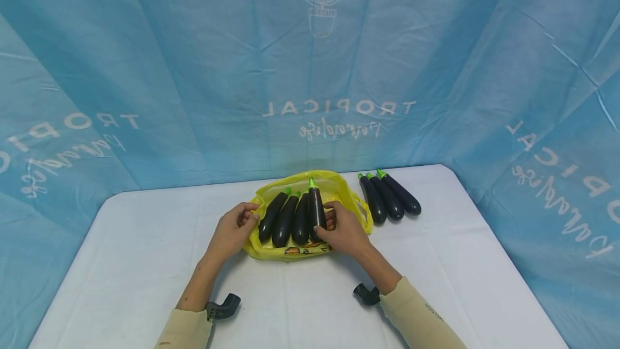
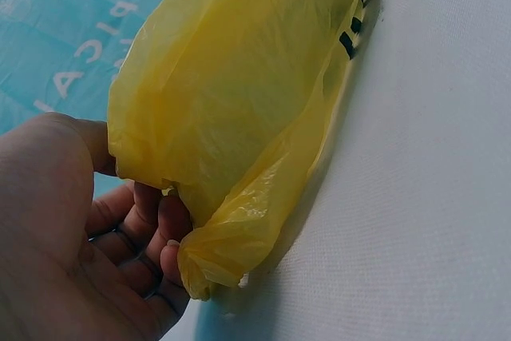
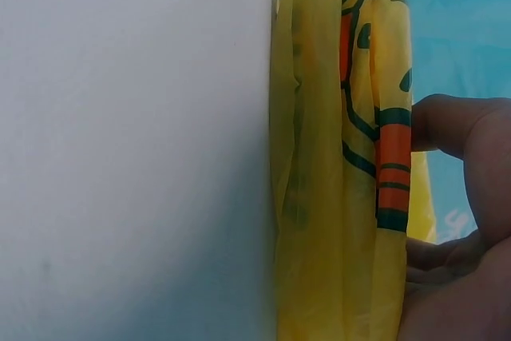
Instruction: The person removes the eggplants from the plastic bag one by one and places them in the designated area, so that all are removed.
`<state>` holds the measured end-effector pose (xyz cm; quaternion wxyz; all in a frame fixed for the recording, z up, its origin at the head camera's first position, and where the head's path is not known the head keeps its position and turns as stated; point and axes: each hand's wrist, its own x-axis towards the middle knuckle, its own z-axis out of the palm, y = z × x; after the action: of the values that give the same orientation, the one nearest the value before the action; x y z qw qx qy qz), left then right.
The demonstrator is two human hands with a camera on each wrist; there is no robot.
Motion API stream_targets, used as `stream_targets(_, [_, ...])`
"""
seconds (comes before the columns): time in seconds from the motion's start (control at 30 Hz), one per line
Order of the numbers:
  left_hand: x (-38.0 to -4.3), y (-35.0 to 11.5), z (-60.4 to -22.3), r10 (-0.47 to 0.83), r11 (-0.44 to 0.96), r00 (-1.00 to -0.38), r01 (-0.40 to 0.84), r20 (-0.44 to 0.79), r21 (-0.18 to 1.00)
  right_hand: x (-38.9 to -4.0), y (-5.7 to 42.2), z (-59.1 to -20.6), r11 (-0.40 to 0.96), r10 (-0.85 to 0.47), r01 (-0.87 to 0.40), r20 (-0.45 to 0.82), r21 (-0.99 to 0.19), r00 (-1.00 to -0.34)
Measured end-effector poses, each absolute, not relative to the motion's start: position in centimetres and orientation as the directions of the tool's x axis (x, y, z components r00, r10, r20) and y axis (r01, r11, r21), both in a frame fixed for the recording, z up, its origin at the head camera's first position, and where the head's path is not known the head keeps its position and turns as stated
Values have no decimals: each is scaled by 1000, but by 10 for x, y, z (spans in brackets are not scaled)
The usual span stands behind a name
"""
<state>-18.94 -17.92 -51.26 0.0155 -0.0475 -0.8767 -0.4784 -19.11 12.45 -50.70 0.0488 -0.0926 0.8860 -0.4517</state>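
In the head view, a yellow plastic bag lies spread open on the table with eggplants inside. My right hand holds one eggplant, its green stem end pointing away, at the right of the row. Left of it, three more eggplants lie side by side in the bag. My left hand pinches the bag's left rim. The left wrist view shows its fingers at the yellow bag's edge. From the right wrist, the bag's printed side hides the held eggplant and part of the hand.
Three loose eggplants with green stem ends lie together on the white table, just right of the bag. A blue printed curtain hangs behind the table and along both sides. Dark wrist devices sit on both wrists.
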Motion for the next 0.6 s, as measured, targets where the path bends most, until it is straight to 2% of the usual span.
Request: stream_targets(0.6, [-189, -178, -513, 72, 541, -995, 91, 62, 836, -190, 124, -505, 556, -182, -77, -31, -827, -983])
